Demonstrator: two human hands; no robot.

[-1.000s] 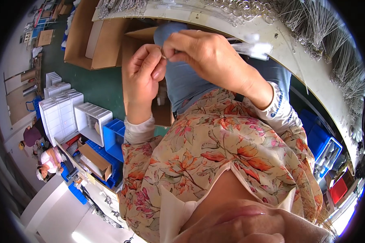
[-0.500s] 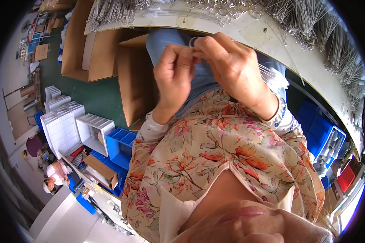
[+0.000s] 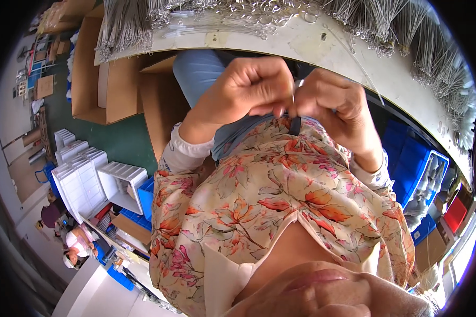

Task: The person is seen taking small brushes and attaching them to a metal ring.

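A small whitish piece (image 3: pixel 299 83), mostly hidden by fingers, shows between the two hands, above the person's lap and near the table's edge. The left hand (image 3: pixel 256 87) is curled, its fingers bent in toward the thumb; the right hand (image 3: pixel 337 100) is bent likewise, and their fingertips nearly meet. Blur and overlap cover the tips, so one cannot tell how tightly either hand is closed or which has hold of the piece. Below them lies the person's cream garment printed with orange and pink flowers (image 3: pixel 280 185), and beyond is a leg in light blue cloth (image 3: pixel 191 76). A white tabletop (image 3: pixel 301 45) curves across the top, bearing bundles of thin silvery wires (image 3: pixel 122 34) and loose metal rings (image 3: pixel 308 16). To the left, an open brown cardboard box (image 3: pixel 122 95) stands on the green floor (image 3: pixel 127 142), near white plastic crates (image 3: pixel 82 179); a blue plastic bin (image 3: pixel 396 153) is at the right.
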